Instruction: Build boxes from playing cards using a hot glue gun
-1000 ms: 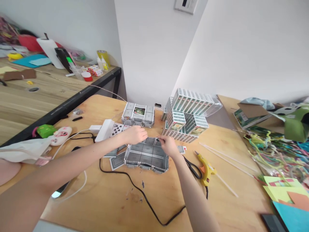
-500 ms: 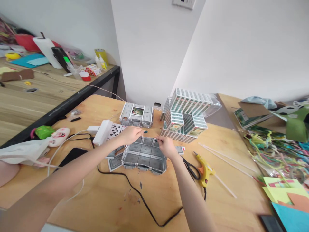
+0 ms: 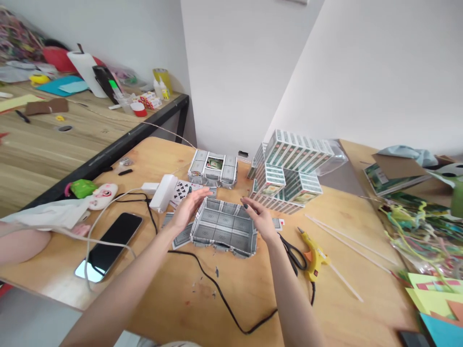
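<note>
An open-topped box made of grey-backed playing cards (image 3: 222, 225) lies in front of me, its inside showing. My left hand (image 3: 188, 208) is at the box's left back corner, fingers stretched out and holding nothing. At the right back corner is my right hand (image 3: 262, 219), its fingers apart and close to the rim; whether they touch it I cannot tell. Behind the box stands a second card-covered box (image 3: 212, 167) with a window-like opening in its top. Loose playing cards (image 3: 182, 237) lie by the left side of the open box, partly hidden by my left hand.
Stacked card packs (image 3: 294, 152) stand at the back right. Black scissors (image 3: 294, 255) and a yellow glue gun (image 3: 314, 258) lie on the right, with clear glue sticks (image 3: 350, 241) beyond. A phone (image 3: 110, 246), a white power strip (image 3: 163, 193) and cables occupy the left.
My left hand has moved from above the box's back edge to its left side, and its fingers have spread. My right hand's fingers have loosened at the rim. The view has shifted left.
</note>
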Tool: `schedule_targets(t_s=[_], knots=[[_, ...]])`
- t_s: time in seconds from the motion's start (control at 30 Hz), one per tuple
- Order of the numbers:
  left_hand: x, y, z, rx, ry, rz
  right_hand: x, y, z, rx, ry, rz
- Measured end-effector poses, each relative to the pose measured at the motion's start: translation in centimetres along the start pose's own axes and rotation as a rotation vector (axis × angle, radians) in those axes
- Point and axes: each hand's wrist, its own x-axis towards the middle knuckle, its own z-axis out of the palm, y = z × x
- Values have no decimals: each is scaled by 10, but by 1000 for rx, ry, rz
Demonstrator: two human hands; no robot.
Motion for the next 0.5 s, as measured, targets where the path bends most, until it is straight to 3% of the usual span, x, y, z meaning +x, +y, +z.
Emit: schedule_targets(t_s=[0.2, 0.37, 0.5], knots=[[-15, -5, 9, -8, -70, 107, -34, 3, 5, 197, 189, -26], [-37, -11, 6, 138, -115, 207, -54, -2, 11, 170, 195, -75], [-41, -16, 9, 177, -20, 251, -58, -5, 20, 66, 252, -74]])
